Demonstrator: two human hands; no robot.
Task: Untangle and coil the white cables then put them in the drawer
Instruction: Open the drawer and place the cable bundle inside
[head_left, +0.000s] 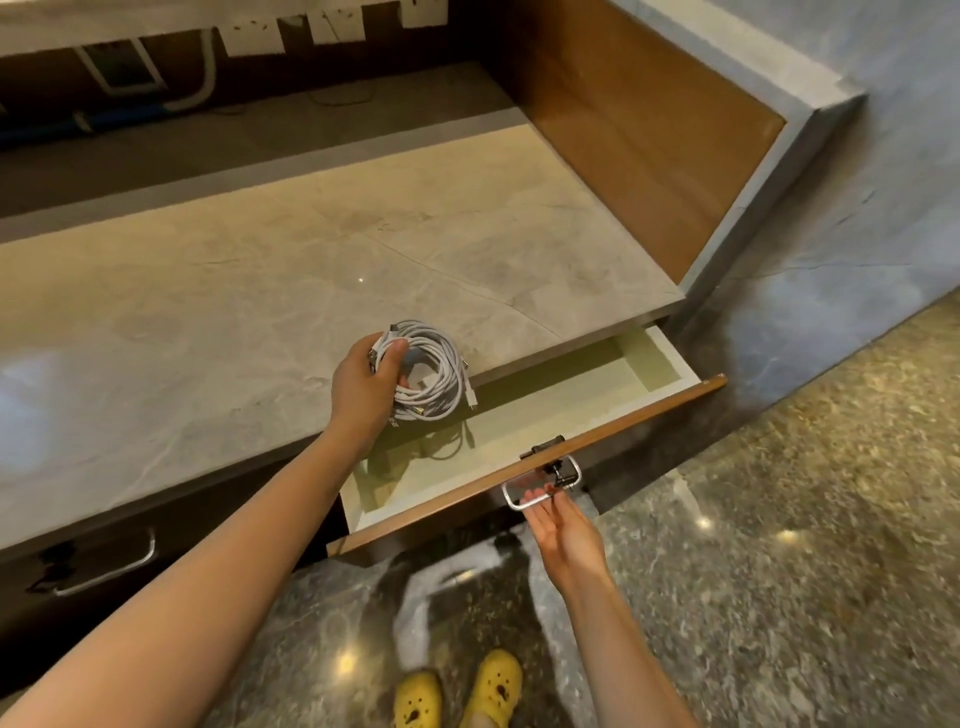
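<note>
My left hand (366, 387) grips a bundle of coiled white cables (434, 371), held in the air over the counter's front edge and the left part of the open drawer (613, 421). The coil throws a shadow on the drawer's pale bottom, and nothing else lies inside. The drawer is pulled out, with a brown wooden front. My right hand (558, 525) is palm up under the metal drawer handle (540, 488), fingertips hooked on its bar.
A grey stone counter (234, 291) spans the left and middle. A shut dark drawer with a metal handle (111, 566) sits lower left. The brown wooden side panel (649, 135) and grey wall stand at the right. My yellow clogs (457, 691) stand on the speckled floor.
</note>
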